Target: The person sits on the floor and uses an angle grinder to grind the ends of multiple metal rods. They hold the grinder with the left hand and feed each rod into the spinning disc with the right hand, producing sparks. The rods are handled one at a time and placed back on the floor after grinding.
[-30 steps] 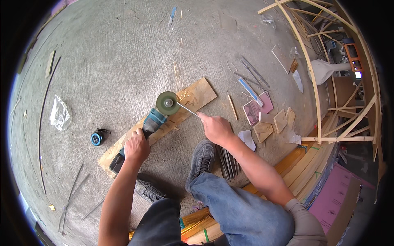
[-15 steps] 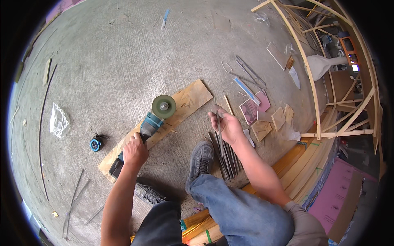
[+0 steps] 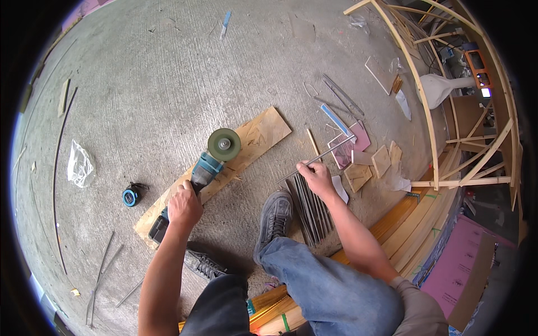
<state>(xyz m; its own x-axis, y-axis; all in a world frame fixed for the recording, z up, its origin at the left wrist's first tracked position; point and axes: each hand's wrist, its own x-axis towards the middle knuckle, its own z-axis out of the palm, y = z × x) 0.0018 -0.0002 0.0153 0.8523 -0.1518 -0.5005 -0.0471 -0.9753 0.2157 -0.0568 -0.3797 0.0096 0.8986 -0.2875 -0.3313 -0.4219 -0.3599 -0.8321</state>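
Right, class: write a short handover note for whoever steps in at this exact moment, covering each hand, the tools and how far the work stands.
Left hand grips the angle grinder, resting on the wooden board.
Right hand holds one thin metal rod, off the disc, above the bundle of rods by the right shoe.
Done: cannot tell which rods are worked.
Left: probably the rest of the bundle.

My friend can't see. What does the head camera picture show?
A person crouches on a concrete floor. Their left hand grips a teal angle grinder resting on a wooden board, while their right hand holds a thin metal rod above a pile of rods.
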